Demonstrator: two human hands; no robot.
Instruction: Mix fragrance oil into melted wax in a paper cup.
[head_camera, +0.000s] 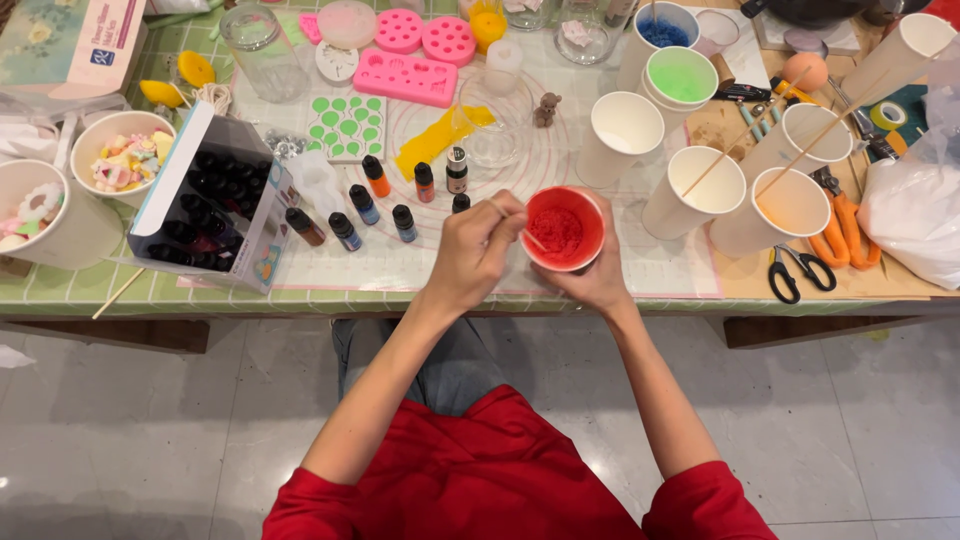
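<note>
Head view: right hand (596, 282) was wrapped round a paper cup (563, 229) w/ red granules inside, fingers clamped on its underside, at the desk (400, 290) front edge, near centre. Left hand (472, 252) was closed in a pinch on a thin wooden stick (520, 226), tip down in the red stuff. Small dye bottles (375, 210) stood just left of the hands; an open box of dark bottles (215, 205) sat further left. White paper cups (690, 190), some w/ sticks, stood to the right; a green-filled cup (681, 76) was toward the back edge. Pink silicone moulds (405, 77) lay at back centre. Orange shears (845, 230) and black scissors (795, 270) were near the front right edge.
</note>
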